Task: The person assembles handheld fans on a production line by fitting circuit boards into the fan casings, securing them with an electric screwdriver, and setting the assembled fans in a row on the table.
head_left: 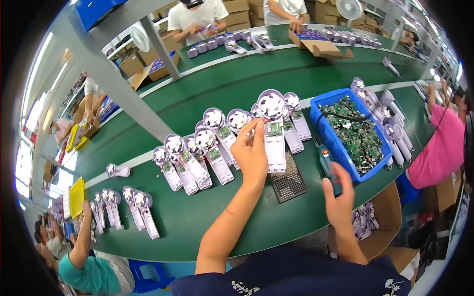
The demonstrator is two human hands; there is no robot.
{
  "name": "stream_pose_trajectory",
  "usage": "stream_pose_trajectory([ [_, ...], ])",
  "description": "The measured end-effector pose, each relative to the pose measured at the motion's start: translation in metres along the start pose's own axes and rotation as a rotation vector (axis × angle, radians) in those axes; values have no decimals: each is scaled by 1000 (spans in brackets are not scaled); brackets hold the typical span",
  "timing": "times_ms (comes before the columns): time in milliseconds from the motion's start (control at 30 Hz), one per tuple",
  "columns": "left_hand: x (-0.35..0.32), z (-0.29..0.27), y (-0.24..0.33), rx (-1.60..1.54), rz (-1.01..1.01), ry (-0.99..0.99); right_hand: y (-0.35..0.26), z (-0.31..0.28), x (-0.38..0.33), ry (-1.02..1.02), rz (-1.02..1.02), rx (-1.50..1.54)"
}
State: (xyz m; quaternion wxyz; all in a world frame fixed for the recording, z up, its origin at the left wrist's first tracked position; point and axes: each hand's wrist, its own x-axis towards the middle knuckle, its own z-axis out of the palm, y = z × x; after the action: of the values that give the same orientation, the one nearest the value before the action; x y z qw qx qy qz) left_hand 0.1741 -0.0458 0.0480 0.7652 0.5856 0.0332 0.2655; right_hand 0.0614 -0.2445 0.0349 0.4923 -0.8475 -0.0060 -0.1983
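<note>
My left hand [251,150] pinches at the neck of a lilac fan housing [275,148], its thumb and fingertips closed beside the green circuit board. A white fan wheel [271,105] fills the housing's round head, and its handle lies open-faced. This housing looks larger than its neighbours, as if raised above the table. My right hand [339,197] has its fingers apart beside a teal electric screwdriver [327,165], with part of the tool behind the fingers. Below the housing lies a dark perforated pad [290,186]. Several similar fan housings [213,163] are grouped left of my left hand.
A blue bin [316,114] of loose circuit boards stands right of the screwdriver. More fan housings [140,209] lie at the left, others [395,133] beyond the bin. A cardboard box [387,209] sits below the table edge. Co-workers sit around the green table [197,224].
</note>
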Motion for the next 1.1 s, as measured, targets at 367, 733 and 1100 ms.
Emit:
stream_pose_trajectory([
  [367, -23, 8, 12, -36, 98, 41, -48, 101, 50, -166, 370, 1009],
  [733, -16, 7, 0, -67, 163, 75, -45, 115, 60, -92, 211, 788],
  [1100, -8, -10, 2, -75, -40, 80, -73, 100, 61, -109, -404, -211],
])
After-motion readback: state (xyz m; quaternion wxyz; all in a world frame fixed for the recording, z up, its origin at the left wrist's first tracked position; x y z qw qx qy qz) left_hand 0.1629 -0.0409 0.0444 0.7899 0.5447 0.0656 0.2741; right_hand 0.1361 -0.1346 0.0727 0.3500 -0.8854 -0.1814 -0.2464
